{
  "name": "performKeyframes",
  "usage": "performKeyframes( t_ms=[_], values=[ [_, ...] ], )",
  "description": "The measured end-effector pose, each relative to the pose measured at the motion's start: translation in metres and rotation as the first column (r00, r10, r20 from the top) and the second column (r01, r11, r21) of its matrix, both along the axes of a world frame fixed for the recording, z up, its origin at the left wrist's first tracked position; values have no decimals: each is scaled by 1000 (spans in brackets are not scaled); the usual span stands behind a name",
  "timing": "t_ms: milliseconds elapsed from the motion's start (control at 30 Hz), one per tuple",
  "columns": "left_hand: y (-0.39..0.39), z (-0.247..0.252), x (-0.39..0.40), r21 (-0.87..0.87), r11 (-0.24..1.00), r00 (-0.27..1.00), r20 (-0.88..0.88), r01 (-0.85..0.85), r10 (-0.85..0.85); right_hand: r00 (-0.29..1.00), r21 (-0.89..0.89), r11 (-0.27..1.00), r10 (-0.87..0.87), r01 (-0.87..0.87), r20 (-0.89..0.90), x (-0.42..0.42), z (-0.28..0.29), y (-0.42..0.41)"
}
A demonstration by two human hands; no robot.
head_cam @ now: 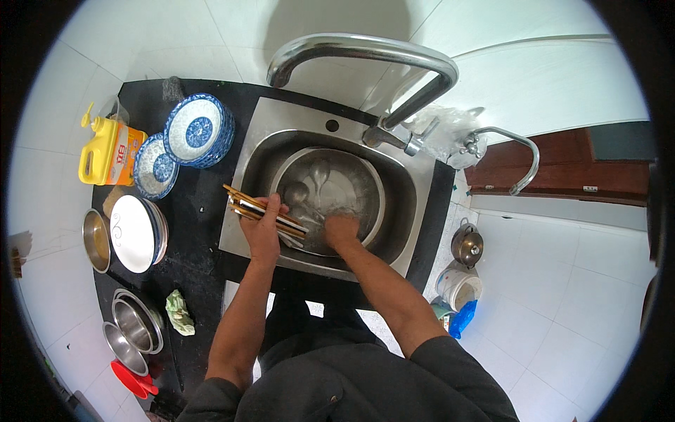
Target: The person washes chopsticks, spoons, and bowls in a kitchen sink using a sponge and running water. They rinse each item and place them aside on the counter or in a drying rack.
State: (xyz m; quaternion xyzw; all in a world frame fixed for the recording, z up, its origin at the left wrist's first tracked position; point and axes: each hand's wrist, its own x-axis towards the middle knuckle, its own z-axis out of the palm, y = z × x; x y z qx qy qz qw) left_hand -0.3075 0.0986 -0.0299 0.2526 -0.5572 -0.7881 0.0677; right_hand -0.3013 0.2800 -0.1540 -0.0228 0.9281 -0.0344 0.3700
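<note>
My left hand (263,232) grips a bundle of chopsticks (287,226), some brown, some dark or white, over the left rim of a steel sink (408,211). In the sink sits a large round metal basin (381,195) of cloudy water. My right hand (341,229) is dipped into this water, its fingers hidden below the surface. Close by, a ladle (296,193) and a spoon (319,173) lie in the basin. Whether my right fingers hold anything cannot be made out.
A chrome faucet (364,47) arches above the sink. On the black counter to the left stand stacked blue-and-white bowls (199,129), white plates (132,235), steel bowls (134,322), a yellow detergent jug (108,150) and a crumpled green-white wad (180,312). A white bucket (459,287) is at right.
</note>
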Motion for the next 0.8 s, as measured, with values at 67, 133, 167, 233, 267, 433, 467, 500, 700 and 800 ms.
performKeyframes(
  t_ms=[67, 133, 167, 233, 267, 433, 467, 500, 700, 800],
  values=[
    [-1, 2, 4, -19, 1000, 1000, 16, 13, -13, 994, 6, 996, 85, -84, -62, 2, 26, -3],
    [0, -2, 8, 18, 1000, 1000, 5, 4, -4, 993, -3, 994, 113, -114, -26, -3, 61, 0],
    [0, -5, 10, 37, 999, 1000, 2, -1, 1, 994, -19, 995, 102, -101, 44, -10, 75, 8],
    [4, -8, 14, 61, 997, 998, -19, 53, -52, 996, -18, 1000, 15, -14, 87, -15, 96, 27],
    [5, -9, 15, 71, 995, 997, -31, 76, -74, 997, -10, 998, -55, 55, 61, -16, 103, 36],
    [22, -20, 16, 41, 982, 982, 24, 187, -188, 771, -404, 661, -588, 632, 243, -6, 70, 75],
    [26, -24, 16, 61, 982, 983, 10, 180, -181, 650, -467, 469, -650, 750, 393, -2, 72, 78],
    [28, -30, 17, 80, 982, 985, -1, 174, -174, 514, -486, 250, -663, 838, 545, 1, 84, 75],
    [46, -29, 14, 93, 952, 954, 42, 291, -295, 140, -298, -468, -342, 832, 929, 20, 122, 40],
    [50, -27, 11, 108, 937, 938, 71, 331, -339, 240, -352, -491, -277, 797, 930, 26, 131, 16]
  ],
)
